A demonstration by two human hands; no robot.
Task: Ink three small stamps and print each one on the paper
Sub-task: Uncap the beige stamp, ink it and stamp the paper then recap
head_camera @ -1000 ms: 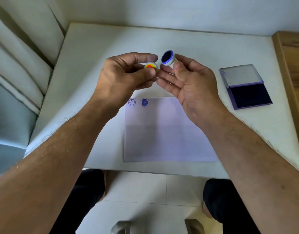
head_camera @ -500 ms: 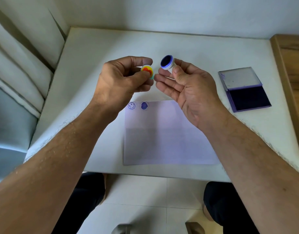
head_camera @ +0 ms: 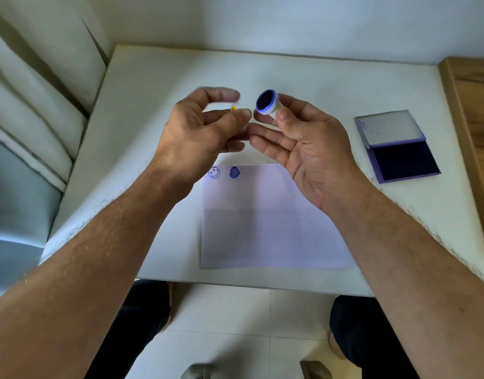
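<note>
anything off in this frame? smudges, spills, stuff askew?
One thing: the second print on the paper is a solid blue blob, while the smiley print beside it is a clean outline. The ink pad lies open with no spill in view. The left hand is motion-blurred.

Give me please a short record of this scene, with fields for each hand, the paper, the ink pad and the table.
left hand: raised over the table, fingers curled round a small piece with a yellow and red spot; blurred, so the grip is unclear
right hand: pinches a small round stamp, its dark blue inked face toward the camera
paper: flat on the table, two blue prints at its far left corner, a smiley and a solid blot
ink pad: open, lid folded back, to the right of the paper
table: white
</note>
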